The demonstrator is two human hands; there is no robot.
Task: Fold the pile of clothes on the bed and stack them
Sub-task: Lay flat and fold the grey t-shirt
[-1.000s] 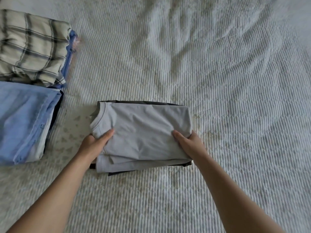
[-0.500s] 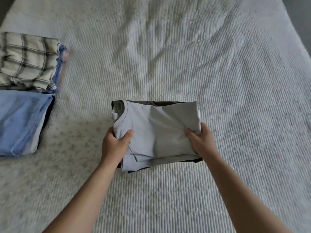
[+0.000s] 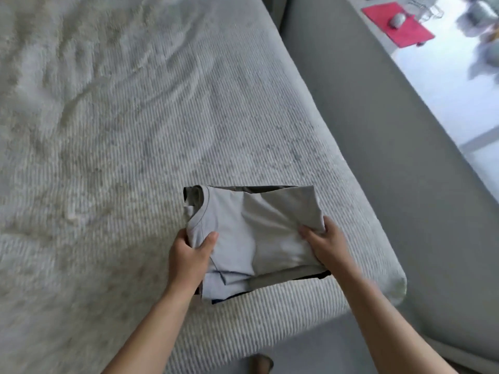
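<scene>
Two hands hold one small stack of folded clothes over the bed (image 3: pixel 135 130), near its right front corner. No brand, label or writing can be read anywhere.

Farthest left is the bed's pale, ribbed cover, rumpled into soft creases. Next comes the left hand (image 3: pixel 189 255), its grip closed on the stack's left edge, thumb on top beside the neckline and fingers curled underneath. The stack (image 3: pixel 256 238) has a light grey T-shirt (image 3: pixel 235 244) on top, folded into a rough rectangle, its ribbed collar at the upper left and a fold line running down the middle. Beneath it, darker fabric shows along the far edge and at the near right corner, with a sliver of blue at the near left; how many garments lie under the shirt cannot be told. The right hand (image 3: pixel 326 244) grips the stack's right edge, thumb pressed on top.

Beyond the bed's right edge runs grey floor (image 3: pixel 378 130), and at the far upper right a red mat (image 3: pixel 405 28) carries one grey mouse (image 3: pixel 397 19).
</scene>
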